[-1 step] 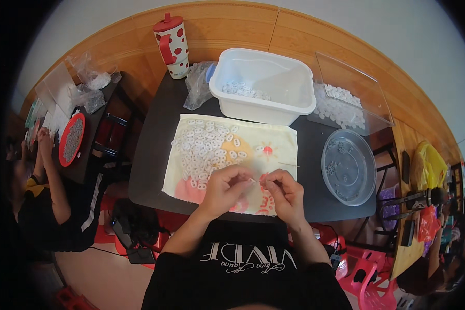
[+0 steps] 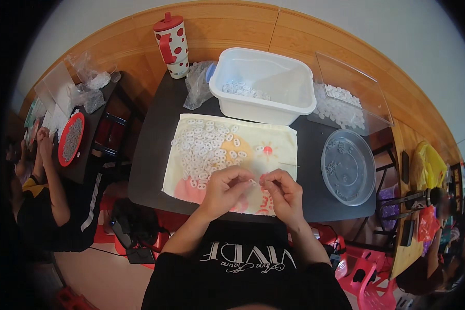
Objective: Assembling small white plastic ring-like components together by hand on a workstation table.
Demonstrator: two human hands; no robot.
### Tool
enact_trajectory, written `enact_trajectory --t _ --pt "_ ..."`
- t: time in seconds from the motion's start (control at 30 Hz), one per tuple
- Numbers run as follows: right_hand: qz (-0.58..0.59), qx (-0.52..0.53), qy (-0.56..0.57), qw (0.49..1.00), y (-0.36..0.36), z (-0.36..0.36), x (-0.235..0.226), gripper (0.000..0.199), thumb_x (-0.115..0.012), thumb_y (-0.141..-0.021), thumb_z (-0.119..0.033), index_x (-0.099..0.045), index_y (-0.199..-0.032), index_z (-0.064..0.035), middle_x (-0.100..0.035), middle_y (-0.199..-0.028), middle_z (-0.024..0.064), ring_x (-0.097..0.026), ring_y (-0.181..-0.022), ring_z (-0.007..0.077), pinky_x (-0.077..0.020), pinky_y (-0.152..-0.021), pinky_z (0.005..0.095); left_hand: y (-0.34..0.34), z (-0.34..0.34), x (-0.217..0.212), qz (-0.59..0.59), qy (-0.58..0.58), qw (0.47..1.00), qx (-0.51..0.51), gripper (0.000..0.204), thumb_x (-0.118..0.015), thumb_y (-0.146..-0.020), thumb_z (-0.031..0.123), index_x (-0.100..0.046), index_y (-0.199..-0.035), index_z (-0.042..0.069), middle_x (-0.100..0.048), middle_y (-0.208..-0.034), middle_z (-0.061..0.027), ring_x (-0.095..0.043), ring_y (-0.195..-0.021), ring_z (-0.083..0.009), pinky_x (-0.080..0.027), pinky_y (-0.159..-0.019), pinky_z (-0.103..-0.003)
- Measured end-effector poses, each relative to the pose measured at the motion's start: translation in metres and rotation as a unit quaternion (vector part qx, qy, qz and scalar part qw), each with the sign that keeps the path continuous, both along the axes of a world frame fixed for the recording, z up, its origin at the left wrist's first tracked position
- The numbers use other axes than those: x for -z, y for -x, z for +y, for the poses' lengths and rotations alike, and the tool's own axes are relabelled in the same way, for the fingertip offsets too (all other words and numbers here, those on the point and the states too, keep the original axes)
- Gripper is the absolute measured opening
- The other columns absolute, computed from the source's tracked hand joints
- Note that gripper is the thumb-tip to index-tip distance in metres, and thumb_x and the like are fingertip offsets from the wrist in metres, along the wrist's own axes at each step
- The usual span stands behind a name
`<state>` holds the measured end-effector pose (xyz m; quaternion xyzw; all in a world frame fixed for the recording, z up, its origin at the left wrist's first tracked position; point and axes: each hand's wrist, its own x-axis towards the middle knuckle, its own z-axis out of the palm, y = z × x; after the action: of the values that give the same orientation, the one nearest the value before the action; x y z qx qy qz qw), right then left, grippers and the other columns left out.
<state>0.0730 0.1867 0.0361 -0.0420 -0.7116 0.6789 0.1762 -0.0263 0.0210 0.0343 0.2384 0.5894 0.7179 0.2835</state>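
Note:
My left hand (image 2: pixel 226 190) is closed in a pinch on a small white plastic piece (image 2: pixel 252 182) that pokes out at its fingertips. Close to its right, my right hand (image 2: pixel 284 195) also pinches with thumb and forefinger; whatever is between them is too small to make out. Both hands hover over the near part of a pale yellow printed cloth (image 2: pixel 289 139). Many flat white oval pieces with two holes (image 2: pixel 201 150) are spread over the cloth's left half. A thin stick-like thing (image 2: pixel 288 165) lies by the cloth's right edge.
Behind the cloth stands a white tub (image 2: pixel 266 111) with white pieces inside. A round clear tray (image 2: pixel 366 178) holding small grey parts is at right, a clear box (image 2: pixel 346 111) of white discs behind it. A spotted tumbler (image 2: pixel 178 49) stands far left. Another person (image 2: pixel 57 201) sits leftward.
My fingertips have shifted very slightly, the hands still pinched and close together. Nothing on the table has visibly moved.

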Motion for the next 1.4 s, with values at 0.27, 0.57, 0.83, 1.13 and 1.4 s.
enact_trajectory --t 0.27,0.57,0.83,1.13,1.4 --pt "0.021 -0.008 -0.08 0.997 0.006 -0.01 -0.005 0.003 -0.057 -0.095 0.004 -0.058 -0.097 0.0023 -0.058 -0.086 0.0074 -0.056 -0.076 0.0118 -0.045 -0.07 0.0239 -0.007 -0.007 0.002 -0.003 -0.041 0.999 0.02 0.024 -0.061 -0.089 -0.011 -0.067 -0.111 -0.004 -0.066 -0.094 -0.0049 -0.061 -0.076 -0.008 -0.051 -0.067 -0.022" --pt "0.009 -0.05 -0.173 0.984 0.006 -0.006 -0.016 0.01 -0.057 -0.092 0.009 -0.056 -0.096 0.0007 -0.058 -0.086 0.0071 -0.054 -0.076 0.013 -0.0443 -0.069 0.0241 -0.009 -0.01 0.002 0.003 -0.021 1.0 0.004 0.026 -0.062 -0.088 -0.011 -0.066 -0.113 -0.004 -0.065 -0.094 -0.0033 -0.06 -0.083 -0.0067 -0.051 -0.072 -0.021" --pt "0.001 -0.063 -0.233 0.97 0.006 -0.008 -0.018 0.007 -0.054 -0.092 0.007 -0.054 -0.095 0.0001 -0.055 -0.08 0.0103 -0.055 -0.071 0.0209 -0.0438 -0.066 0.0292 -0.018 -0.007 0.002 0.027 -0.023 0.999 -0.02 0.022 -0.061 -0.089 -0.011 -0.065 -0.11 -0.004 -0.066 -0.092 -0.0044 -0.062 -0.078 -0.0077 -0.053 -0.067 -0.022" --pt "-0.059 -0.059 -0.058 0.995 -0.003 -0.009 -0.006 0.01 -0.053 -0.101 -0.001 -0.059 -0.109 0.0017 -0.064 -0.092 0.0055 -0.062 -0.088 0.0104 -0.0494 -0.08 0.0238 -0.02 -0.008 0.005 0.002 -0.056 0.998 -0.03 0.016 -0.063 -0.09 -0.009 -0.066 -0.105 -0.004 -0.067 -0.085 -0.0051 -0.062 -0.068 -0.0075 -0.051 -0.059 -0.022" --pt "-0.013 -0.005 -0.036 0.999 -0.005 -0.012 -0.004 0.008 -0.057 -0.098 0.002 -0.063 -0.104 0.0033 -0.064 -0.095 0.0055 -0.062 -0.087 0.0108 -0.0486 -0.079 0.0224 -0.016 -0.009 0.009 -0.044 -0.079 0.994 -0.058 0.011 -0.064 -0.091 -0.005 -0.068 -0.1 -0.001 -0.065 -0.074 -0.0028 -0.062 -0.061 -0.0067 -0.045 -0.048 -0.021"
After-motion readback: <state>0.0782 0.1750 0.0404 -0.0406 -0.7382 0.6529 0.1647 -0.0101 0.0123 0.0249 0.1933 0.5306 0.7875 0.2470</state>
